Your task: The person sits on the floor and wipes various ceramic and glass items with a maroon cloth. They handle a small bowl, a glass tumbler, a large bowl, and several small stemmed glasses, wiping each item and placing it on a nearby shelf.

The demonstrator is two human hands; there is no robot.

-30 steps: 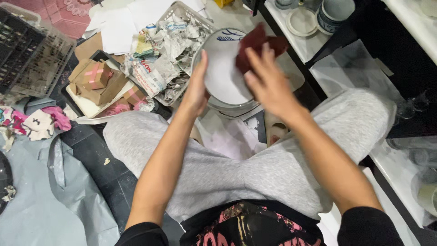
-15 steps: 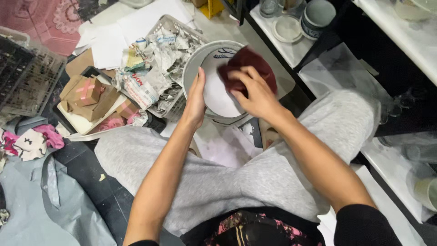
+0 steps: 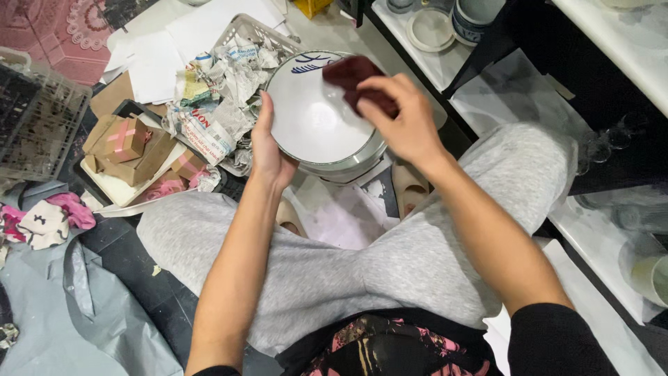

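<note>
A white plate [image 3: 306, 118] with a blue mark near its far rim is held up over my lap, above a round metal pot. My left hand [image 3: 266, 150] grips the plate's left edge. My right hand [image 3: 403, 122] presses a dark red cloth [image 3: 355, 76] against the plate's upper right part. My knees in grey trousers [image 3: 390, 257] spread below.
A wire basket [image 3: 240, 35] stuffed with crumpled newspaper stands at the left of the plate. Small brown gift boxes [image 3: 125, 143] lie on a tray further left, beside a dark crate [image 3: 31, 125]. Bowls and lids [image 3: 445, 21] sit on a white shelf at the top right.
The red cloth under my right hand has slid over the plate's upper right face, from the far rim toward the middle. My left hand keeps its grip on the edge.
</note>
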